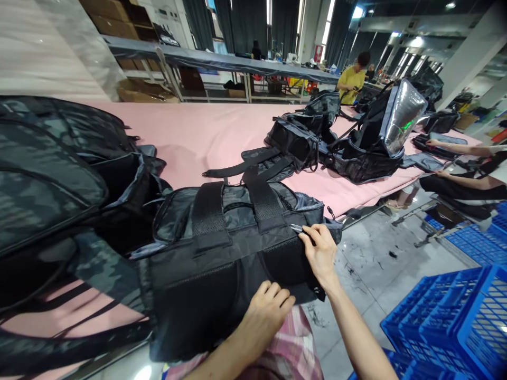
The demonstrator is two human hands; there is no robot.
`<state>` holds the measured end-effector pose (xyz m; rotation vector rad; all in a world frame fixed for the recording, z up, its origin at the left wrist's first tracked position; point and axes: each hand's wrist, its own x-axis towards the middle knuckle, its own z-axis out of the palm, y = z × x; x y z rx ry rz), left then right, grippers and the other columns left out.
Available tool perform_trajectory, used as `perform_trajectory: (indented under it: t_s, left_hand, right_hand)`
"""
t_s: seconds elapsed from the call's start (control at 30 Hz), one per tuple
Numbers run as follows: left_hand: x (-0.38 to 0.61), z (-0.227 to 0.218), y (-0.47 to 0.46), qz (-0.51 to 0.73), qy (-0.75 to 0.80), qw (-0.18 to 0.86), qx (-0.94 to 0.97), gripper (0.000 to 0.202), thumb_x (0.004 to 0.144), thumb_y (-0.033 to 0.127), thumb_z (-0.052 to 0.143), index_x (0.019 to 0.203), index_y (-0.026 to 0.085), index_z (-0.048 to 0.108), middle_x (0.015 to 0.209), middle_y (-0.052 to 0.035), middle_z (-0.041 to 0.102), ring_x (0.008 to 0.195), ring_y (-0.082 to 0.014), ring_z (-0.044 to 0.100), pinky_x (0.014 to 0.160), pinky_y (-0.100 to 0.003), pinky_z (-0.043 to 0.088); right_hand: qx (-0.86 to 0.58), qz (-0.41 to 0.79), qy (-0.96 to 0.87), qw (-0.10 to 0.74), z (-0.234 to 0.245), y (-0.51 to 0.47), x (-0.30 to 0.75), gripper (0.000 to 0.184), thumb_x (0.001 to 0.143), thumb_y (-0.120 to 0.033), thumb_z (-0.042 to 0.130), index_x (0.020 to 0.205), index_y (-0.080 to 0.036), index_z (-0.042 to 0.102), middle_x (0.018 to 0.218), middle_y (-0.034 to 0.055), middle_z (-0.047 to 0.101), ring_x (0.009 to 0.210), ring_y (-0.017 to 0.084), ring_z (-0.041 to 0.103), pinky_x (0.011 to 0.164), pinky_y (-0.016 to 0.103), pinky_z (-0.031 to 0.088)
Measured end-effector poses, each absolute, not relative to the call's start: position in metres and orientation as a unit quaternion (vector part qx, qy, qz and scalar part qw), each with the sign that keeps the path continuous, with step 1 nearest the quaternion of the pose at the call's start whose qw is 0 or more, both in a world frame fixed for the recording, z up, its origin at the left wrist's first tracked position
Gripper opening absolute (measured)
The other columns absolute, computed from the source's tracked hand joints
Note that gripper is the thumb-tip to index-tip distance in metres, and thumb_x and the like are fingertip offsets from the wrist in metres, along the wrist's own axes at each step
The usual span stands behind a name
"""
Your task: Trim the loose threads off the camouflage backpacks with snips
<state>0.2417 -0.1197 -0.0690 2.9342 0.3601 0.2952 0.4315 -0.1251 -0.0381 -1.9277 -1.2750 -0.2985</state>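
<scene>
A dark camouflage backpack (pixel 222 248) lies on its side at the near edge of a pink-covered table (pixel 190 132), its black mesh back panel and two shoulder straps facing me. My left hand (pixel 267 311) rests on the lower edge of the pack, fingers curled against the fabric. My right hand (pixel 319 250) is at the pack's right end, thumb and fingers pinched on a small silver tool (pixel 296 228) whose tip touches the mesh panel near the seam.
More backpacks pile at my left (pixel 59 174) and lie further along the table (pixel 356 142). Blue plastic crates (pixel 451 316) stand on the grey floor at the right. A seated person's arms (pixel 459 179) reach to the table; another person in yellow (pixel 350 79) stands beyond.
</scene>
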Motion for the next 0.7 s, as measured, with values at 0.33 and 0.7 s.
perform_trajectory:
  t_s: [0.33, 0.7]
  left_hand:
    - [0.2469, -0.0638, -0.1186, 0.060, 0.118, 0.112, 0.985, 0.011, 0.085, 0.020, 0.052, 0.095, 0.020, 0.057, 0.085, 0.0008, 0.059, 0.078, -0.0164, 0.046, 0.077, -0.032, 0.031]
    - [0.2483, -0.0606, -0.1185, 0.050, 0.125, 0.126, 0.983, 0.012, 0.086, 0.019, 0.050, 0.095, 0.019, 0.057, 0.086, 0.0001, 0.058, 0.080, -0.0163, 0.046, 0.078, -0.033, 0.031]
  right_hand:
    - [-0.742, -0.121, -0.519, 0.407, -0.0407, -0.1236, 0.4265, 0.019, 0.086, -0.029, 0.053, 0.096, -0.021, 0.067, 0.085, 0.0039, 0.057, 0.079, 0.015, 0.053, 0.070, 0.026, 0.042]
    - [-0.752, -0.107, -0.512, 0.401, -0.0365, -0.1216, 0.4290, 0.020, 0.085, -0.030, 0.053, 0.096, -0.020, 0.066, 0.086, 0.0038, 0.058, 0.080, 0.015, 0.054, 0.070, 0.026, 0.042]
